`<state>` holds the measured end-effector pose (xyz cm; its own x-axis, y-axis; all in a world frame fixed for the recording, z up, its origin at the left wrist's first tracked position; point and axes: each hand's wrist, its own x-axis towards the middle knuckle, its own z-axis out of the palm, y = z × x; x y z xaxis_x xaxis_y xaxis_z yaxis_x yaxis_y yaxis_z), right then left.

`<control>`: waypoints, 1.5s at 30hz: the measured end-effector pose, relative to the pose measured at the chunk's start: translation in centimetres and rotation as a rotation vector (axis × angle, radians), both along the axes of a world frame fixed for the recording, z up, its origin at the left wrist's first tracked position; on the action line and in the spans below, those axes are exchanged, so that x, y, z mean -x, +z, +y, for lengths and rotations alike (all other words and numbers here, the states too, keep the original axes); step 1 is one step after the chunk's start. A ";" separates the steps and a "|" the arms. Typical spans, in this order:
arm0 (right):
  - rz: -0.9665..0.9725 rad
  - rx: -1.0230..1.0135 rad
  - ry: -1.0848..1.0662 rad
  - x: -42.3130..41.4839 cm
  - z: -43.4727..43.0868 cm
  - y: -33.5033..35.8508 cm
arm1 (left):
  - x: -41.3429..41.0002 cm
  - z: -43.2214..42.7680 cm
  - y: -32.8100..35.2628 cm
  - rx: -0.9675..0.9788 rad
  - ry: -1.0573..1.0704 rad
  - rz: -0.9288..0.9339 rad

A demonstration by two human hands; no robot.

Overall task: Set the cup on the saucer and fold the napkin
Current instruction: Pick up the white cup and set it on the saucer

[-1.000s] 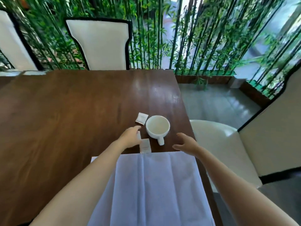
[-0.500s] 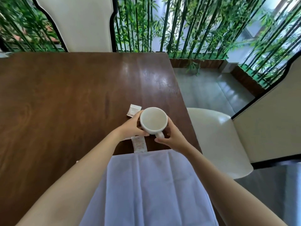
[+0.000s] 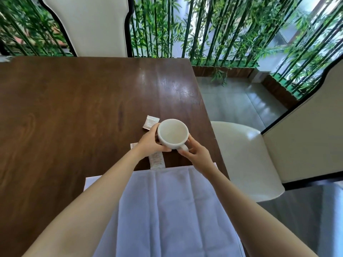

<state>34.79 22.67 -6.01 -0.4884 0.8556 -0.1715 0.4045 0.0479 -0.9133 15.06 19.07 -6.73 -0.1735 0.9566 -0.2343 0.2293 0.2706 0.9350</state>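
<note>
A white cup [image 3: 173,132], empty and upright, is held between both hands above the dark wooden table [image 3: 74,112]. My left hand [image 3: 151,143] wraps its left side. My right hand [image 3: 194,154] grips the handle side, which points toward me. A pale lilac napkin [image 3: 167,210] lies spread flat at the table's near edge, under my forearms, with crease lines running lengthwise. No saucer shows in this view.
Two small white sachets lie by the cup: one [image 3: 150,122] beyond my left hand, one [image 3: 157,161] at the napkin's far edge. A white chair [image 3: 246,156] stands close on the right, another [image 3: 92,25] at the far side. Bamboo stalks line the back.
Both hands closed around the cup, which stood on the table a second ago, and now hold it. The camera view has tipped downward and nearer.
</note>
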 end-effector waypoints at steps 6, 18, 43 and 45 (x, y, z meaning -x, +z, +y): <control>-0.063 -0.024 -0.111 -0.3 -0.9 1.0 | -1.8 -0.6 0.4 -0.003 0.102 0.066; -0.118 -0.087 0.017 -0.8 -4.0 6.3 | -2.7 -6.2 5.5 -0.125 0.213 0.083; 0.182 0.387 0.713 9.0 -26.0 12.7 | 1.5 -38.6 13.1 -0.281 0.780 0.107; 0.159 0.399 0.763 10.2 -28.1 12.1 | 2.0 -41.5 12.6 -0.238 0.827 0.105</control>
